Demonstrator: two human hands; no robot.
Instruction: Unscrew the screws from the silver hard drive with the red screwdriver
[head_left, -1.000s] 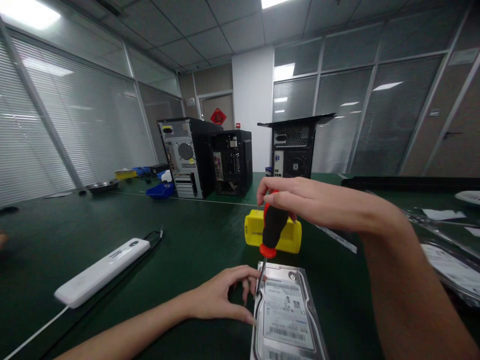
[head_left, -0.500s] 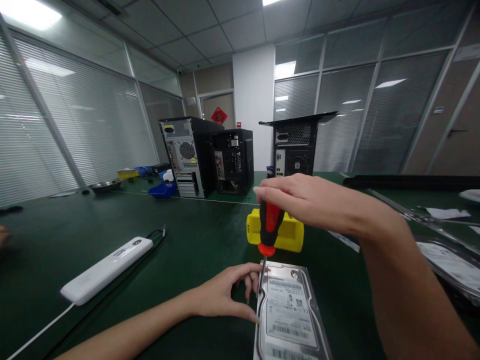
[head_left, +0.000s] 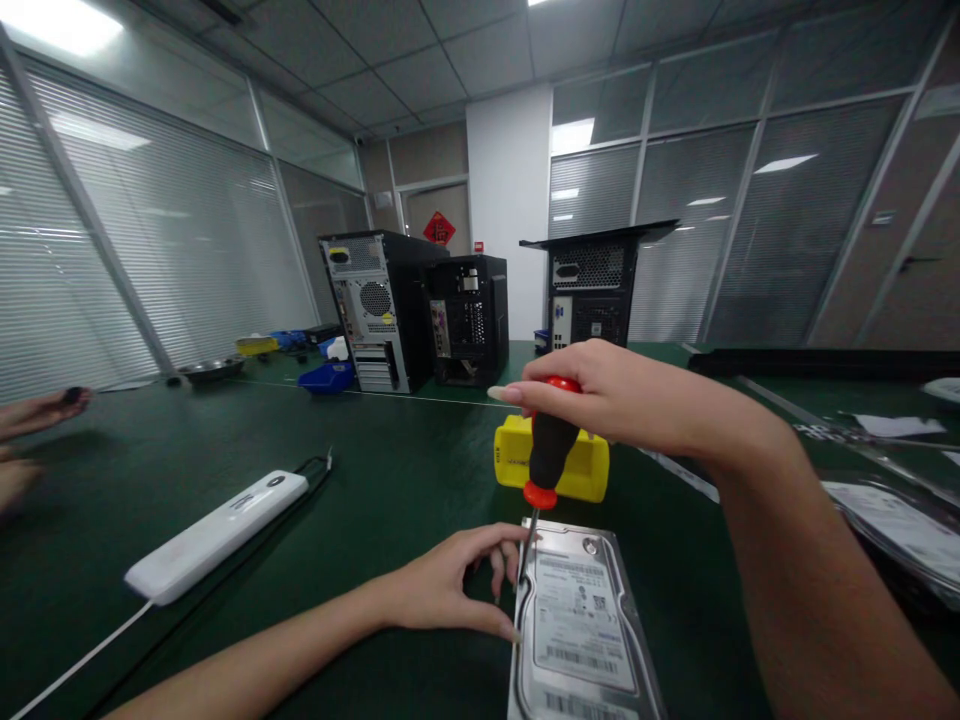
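A silver hard drive (head_left: 577, 620) with a white label lies flat on the table close in front of me. My left hand (head_left: 457, 585) holds the drive's left edge, its thumb on the near part and its curled fingers farther up. In my right hand (head_left: 577, 390) is a screwdriver (head_left: 553, 450) with a black and red handle, gripped from above. The screwdriver leans a little, its shaft pointing down to the drive's upper left edge. The exact contact of the tip is too small to make out. A yellow bin (head_left: 517, 455) stands just behind the screwdriver.
A white power strip (head_left: 217, 535) with a cable lies to the left. At the back stand computer cases (head_left: 375, 310) and a blue bin (head_left: 326, 377). More drives (head_left: 892, 520) lie at right. Another person's hands (head_left: 45, 415) reach in at the far left.
The screwdriver handle has tilted to the right at its top, and my right hand's fingers have shifted on it. Another person's hands have come farther in at the left.
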